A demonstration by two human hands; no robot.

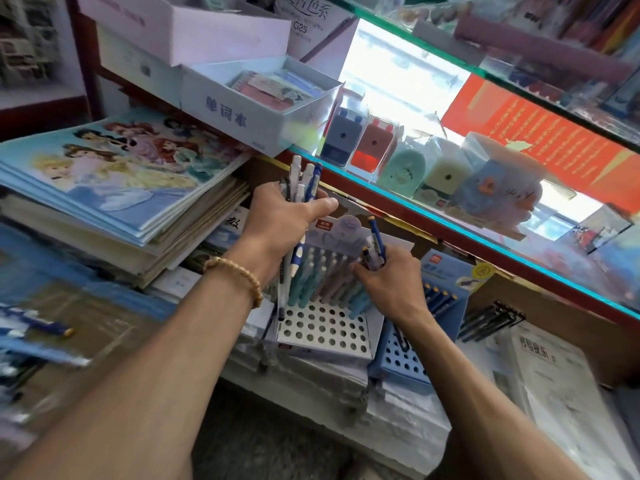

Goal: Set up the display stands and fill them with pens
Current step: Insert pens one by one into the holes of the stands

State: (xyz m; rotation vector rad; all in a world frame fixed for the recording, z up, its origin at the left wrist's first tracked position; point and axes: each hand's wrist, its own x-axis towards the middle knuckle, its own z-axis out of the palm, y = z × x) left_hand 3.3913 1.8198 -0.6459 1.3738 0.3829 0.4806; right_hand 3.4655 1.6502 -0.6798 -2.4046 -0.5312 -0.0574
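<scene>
The left hand (287, 216) is clamped around a bundle of pens (301, 181), thumb laid across the front, caps sticking up past the fingers and tips hanging down below the palm. The right hand (388, 275) pinches a smaller clutch, two or three blue pens (375, 239), with their caps pointing up and slightly away; motion blur makes the exact count hard to call.

Directly below and between both grips sits the white display stand (325, 329), its perforated top tilted toward the person. The rear rows already carry pastel pens (318, 282) standing nearly upright, while the front rows of holes lie open. Those open holes are below and toward the wrist from the right hand's grip, so the pens it holds, already close to vertical, line up roughly with the hole axis and need mostly a short downward drop. The right hand is the nearer of the two to the free holes; the left acts as the supply, held higher and further back.

A second, blue display stand (405, 362) sits just beside the white one, under the right forearm, with a row of dark pens at its back and most holes unfilled. The job looks about midway.
</scene>
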